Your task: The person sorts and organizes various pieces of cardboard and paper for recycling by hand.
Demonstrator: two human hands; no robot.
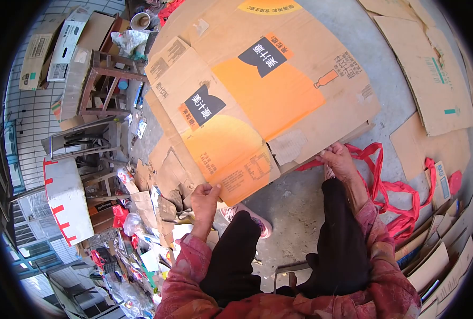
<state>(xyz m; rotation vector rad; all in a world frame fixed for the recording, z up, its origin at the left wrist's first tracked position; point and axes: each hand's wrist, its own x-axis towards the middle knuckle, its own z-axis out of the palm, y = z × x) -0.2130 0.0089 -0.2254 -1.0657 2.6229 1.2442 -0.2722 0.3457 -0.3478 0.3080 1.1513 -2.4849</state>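
A large flattened cardboard box (pixel 295 101) with orange printing and dark label patches spreads out in front of me. My left hand (pixel 205 201) pinches its near left corner, thumb on top. Further right, my right hand (pixel 338 160) grips the near edge, fingers closed on the board. Beside that hand a red strap (pixel 377 175) lies in loose loops on the floor, one end running under the cardboard. A smaller flap (pixel 287 149) of torn, pale board shows near the middle of the near edge.
More flattened cardboard (pixel 433 74) lies at the right, and upright sheets (pixel 444 260) are stacked at lower right. On the left stand a wooden stool (pixel 106 85) and a white board (pixel 69 202) with red marks. Mixed scraps (pixel 135 250) cover the floor at lower left.
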